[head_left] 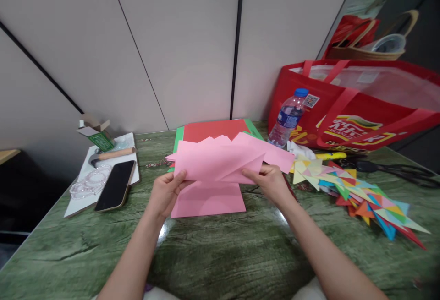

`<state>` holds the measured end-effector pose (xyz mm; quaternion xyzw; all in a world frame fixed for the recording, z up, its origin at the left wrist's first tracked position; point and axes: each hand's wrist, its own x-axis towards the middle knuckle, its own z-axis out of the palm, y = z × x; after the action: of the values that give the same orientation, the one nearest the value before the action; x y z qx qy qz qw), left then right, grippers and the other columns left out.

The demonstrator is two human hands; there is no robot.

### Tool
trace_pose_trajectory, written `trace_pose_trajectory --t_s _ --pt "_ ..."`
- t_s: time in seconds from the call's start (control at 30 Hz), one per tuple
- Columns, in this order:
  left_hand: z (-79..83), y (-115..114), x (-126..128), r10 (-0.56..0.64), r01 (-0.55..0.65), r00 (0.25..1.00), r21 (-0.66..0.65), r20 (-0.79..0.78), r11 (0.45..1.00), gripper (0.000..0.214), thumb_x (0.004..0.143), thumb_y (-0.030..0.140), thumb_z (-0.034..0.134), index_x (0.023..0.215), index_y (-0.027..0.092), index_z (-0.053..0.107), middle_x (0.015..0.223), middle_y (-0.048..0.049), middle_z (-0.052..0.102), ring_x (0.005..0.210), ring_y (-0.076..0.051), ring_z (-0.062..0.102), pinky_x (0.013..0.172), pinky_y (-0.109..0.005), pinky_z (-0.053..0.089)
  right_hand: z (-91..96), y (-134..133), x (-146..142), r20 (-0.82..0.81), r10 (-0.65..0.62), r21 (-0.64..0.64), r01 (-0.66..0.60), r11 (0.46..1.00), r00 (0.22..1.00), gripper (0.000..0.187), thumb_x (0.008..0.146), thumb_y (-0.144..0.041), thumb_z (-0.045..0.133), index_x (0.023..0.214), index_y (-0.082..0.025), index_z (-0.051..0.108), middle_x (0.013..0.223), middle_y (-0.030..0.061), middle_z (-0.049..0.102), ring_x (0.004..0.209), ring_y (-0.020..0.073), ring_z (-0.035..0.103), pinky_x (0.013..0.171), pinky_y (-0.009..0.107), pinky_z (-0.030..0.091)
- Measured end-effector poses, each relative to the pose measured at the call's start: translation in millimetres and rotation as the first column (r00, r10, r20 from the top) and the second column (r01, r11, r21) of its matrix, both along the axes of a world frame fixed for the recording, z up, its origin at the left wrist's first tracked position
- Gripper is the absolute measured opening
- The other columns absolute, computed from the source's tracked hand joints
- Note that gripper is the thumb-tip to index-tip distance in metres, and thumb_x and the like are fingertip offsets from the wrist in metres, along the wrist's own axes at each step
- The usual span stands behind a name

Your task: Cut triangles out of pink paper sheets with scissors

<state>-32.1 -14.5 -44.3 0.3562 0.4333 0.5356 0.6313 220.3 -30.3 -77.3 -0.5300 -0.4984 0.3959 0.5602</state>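
Observation:
My left hand [168, 192] and my right hand [271, 182] both grip a fanned bunch of pink paper sheets [223, 160], held just above the green marble table [220, 254]. The left fingers pinch the bunch's lower left edge, the right fingers its lower right edge. Under the bunch a single pink sheet [209, 201] lies flat on the table. Behind it lie red paper [215, 129] and green paper [178, 137] in a stack.
A pile of folded coloured paper triangles [360, 194] lies to the right, with black scissors [395, 169] and a yellow marker [330, 155] behind. A water bottle [288, 117] leans on a red bag [360, 107]. At left are a phone [115, 185], a hammer [112, 154] and a small box [96, 134].

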Motion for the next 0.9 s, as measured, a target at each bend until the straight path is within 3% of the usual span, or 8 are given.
trace_pose_trajectory --t_s 0.27,0.33,0.4,0.5,0.6,0.73,0.8,0.9 --pt "-4.2 -4.7 5.3 0.103 -0.099 0.994 0.106 -0.033 0.989 0.019 0.054 0.017 0.084 0.062 0.013 0.067 0.062 -0.0007 0.070 0.059 -0.011 0.062 0.062 -0.021 0.050 5.4 -0.4 -7.8 -0.146 -0.129 0.010 0.132 0.991 0.981 0.026 0.061 -0.039 0.075 0.052 -0.020 0.059 0.051 -0.0034 0.057 0.050 0.0135 0.049 0.049 0.028 0.039" --pt "-1.6 -5.8 5.5 0.089 -0.083 0.995 0.146 -0.038 0.986 0.028 0.053 0.011 0.083 0.076 0.016 0.068 0.074 -0.0006 0.072 0.065 -0.012 0.064 0.064 -0.021 0.050 8.4 -2.0 -8.4 -0.148 -0.153 0.013 0.156 0.988 0.977 0.028 0.060 -0.037 0.075 0.050 -0.020 0.056 0.049 -0.0036 0.056 0.049 0.0135 0.049 0.048 0.028 0.039" --pt "1.9 -6.4 4.6 0.044 -0.036 0.998 0.195 -0.038 0.980 0.052 0.053 0.006 0.082 0.098 0.024 0.063 0.093 0.0001 0.072 0.074 -0.014 0.065 0.067 -0.023 0.051 9.9 -2.9 -8.4 -0.157 -0.158 0.022 0.163 0.986 0.975 0.026 0.060 -0.034 0.076 0.055 -0.020 0.055 0.053 -0.0024 0.060 0.052 0.0147 0.053 0.050 0.029 0.042" --pt "4.6 -6.6 2.1 -0.067 0.078 0.996 0.192 -0.067 0.978 0.075 0.057 0.005 0.079 0.121 0.031 0.050 0.107 -0.0020 0.068 0.086 -0.017 0.065 0.072 -0.026 0.052 10.1 -3.1 -9.3 -0.215 -0.101 0.048 0.114 0.992 0.971 0.033 0.058 -0.029 0.078 0.082 -0.020 0.057 0.076 0.0024 0.071 0.068 0.0195 0.064 0.062 0.032 0.050" --pt "2.0 -6.0 0.5 -0.068 0.080 0.993 0.128 -0.096 0.989 0.053 0.064 0.017 0.077 0.114 0.019 0.057 0.099 -0.0062 0.071 0.087 -0.020 0.066 0.076 -0.027 0.051 9.8 -3.7 -11.8 -0.246 0.003 0.081 0.018 0.997 0.969 0.064 0.058 -0.026 0.079 0.112 -0.022 0.045 0.094 0.0071 0.071 0.082 0.0235 0.067 0.070 0.036 0.054" --pt "-3.0 -4.7 0.6 0.039 -0.026 0.995 0.141 -0.094 0.990 0.036 0.066 0.027 0.076 0.098 0.016 0.064 0.086 -0.0045 0.073 0.076 -0.018 0.066 0.069 -0.026 0.052 10.2 -5.9 -13.2 -0.217 0.140 0.130 -0.113 0.985 0.966 0.085 0.063 -0.024 0.076 0.134 -0.027 0.031 0.119 0.0119 0.062 0.096 0.0261 0.065 0.078 0.039 0.054" --pt "-4.2 -4.8 0.9 0.021 -0.006 0.994 0.132 -0.110 0.991 0.034 0.065 0.027 0.077 0.094 0.016 0.064 0.081 -0.0035 0.073 0.070 -0.017 0.066 0.066 -0.026 0.052 9.9 -6.1 -12.3 -0.197 0.159 0.149 -0.131 0.980 0.967 0.084 0.064 -0.023 0.076 0.135 -0.029 0.031 0.127 0.0115 0.056 0.101 0.0264 0.062 0.082 0.039 0.053" --pt "-5.5 -6.0 1.5 -0.005 0.023 0.989 0.121 -0.147 0.992 0.033 0.064 0.027 0.078 0.091 0.015 0.065 0.077 -0.0031 0.072 0.066 -0.016 0.064 0.063 -0.026 0.051 8.7 -5.0 -11.3 -0.219 0.117 0.166 -0.081 0.983 0.969 0.063 0.066 -0.024 0.074 0.123 -0.026 0.046 0.122 0.0097 0.060 0.102 0.0243 0.061 0.083 0.036 0.051"
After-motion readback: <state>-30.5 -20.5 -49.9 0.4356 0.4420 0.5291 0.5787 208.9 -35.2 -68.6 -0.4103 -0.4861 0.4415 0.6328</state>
